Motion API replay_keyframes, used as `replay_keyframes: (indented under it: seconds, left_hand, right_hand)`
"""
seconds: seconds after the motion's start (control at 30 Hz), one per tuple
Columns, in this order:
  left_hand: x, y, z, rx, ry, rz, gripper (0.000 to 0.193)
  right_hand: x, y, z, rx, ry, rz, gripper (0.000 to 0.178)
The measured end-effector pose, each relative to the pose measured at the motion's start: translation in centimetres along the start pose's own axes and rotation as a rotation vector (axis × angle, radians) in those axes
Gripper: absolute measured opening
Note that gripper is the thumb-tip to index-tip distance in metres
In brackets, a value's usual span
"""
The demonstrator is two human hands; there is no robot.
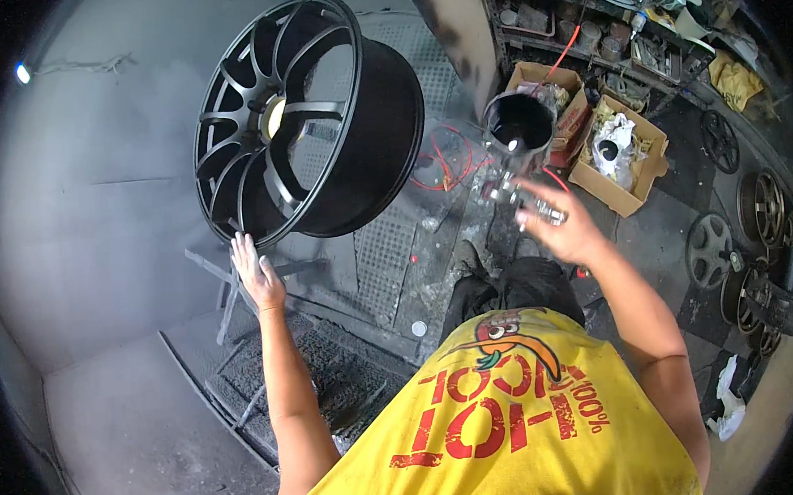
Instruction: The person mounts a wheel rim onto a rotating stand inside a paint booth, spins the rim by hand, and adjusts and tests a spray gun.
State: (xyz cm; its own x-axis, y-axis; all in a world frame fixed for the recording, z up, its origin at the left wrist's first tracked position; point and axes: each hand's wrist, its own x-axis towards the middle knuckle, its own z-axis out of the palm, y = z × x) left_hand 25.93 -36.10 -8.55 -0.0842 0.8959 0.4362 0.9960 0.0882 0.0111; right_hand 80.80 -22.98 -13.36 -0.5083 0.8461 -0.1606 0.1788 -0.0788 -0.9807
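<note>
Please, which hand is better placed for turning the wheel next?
Probably the left hand: it holds nothing and is right at the lower edge of the wheel. The right hand grips a spray gun, away from the wheel.

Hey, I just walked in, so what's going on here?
Someone in a yellow shirt is working at a large black spoked wheel. Their left hand is open, fingertips at the wheel's lower edge. Their right hand grips what looks like a silvery spray gun, apart from the wheel. More wheels sit off to the right.
</note>
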Motion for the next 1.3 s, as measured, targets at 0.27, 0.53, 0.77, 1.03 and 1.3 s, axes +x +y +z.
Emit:
replay_keyframes:
  seconds: [0.27, 0.53, 0.77, 1.03, 1.3]
  left_hand:
    - [1.3, -4.1, -1.8, 0.223, -0.186, -0.110, 0.051]
    - [2.8, 10.0, -0.9, -0.083, 0.035, -0.026, 0.061]
    - [3.3, 18.8, -0.3, -0.291, -0.033, 0.052, 0.074]
    - [1.7, 12.7, 1.5, -0.061, -0.040, -0.027, 0.064]
    - [0.2, 6.2, 0.7, -0.096, 0.000, 0.050, 0.054]
  right_hand:
    - [0.0, 0.1, 0.1, -0.199, -0.027, -0.116, 0.048]
    - [3.6, 0.3, -2.1, -0.020, 0.381, -0.248, 0.047]
    - [-1.1, 0.5, 1.7, 0.090, -0.226, 0.087, 0.046]
    - [0.6, 2.3, 0.5, -0.069, 0.069, -0.059, 0.045]
    - [2.9, 1.9, -3.5, -0.112, 0.414, -0.286, 0.043]
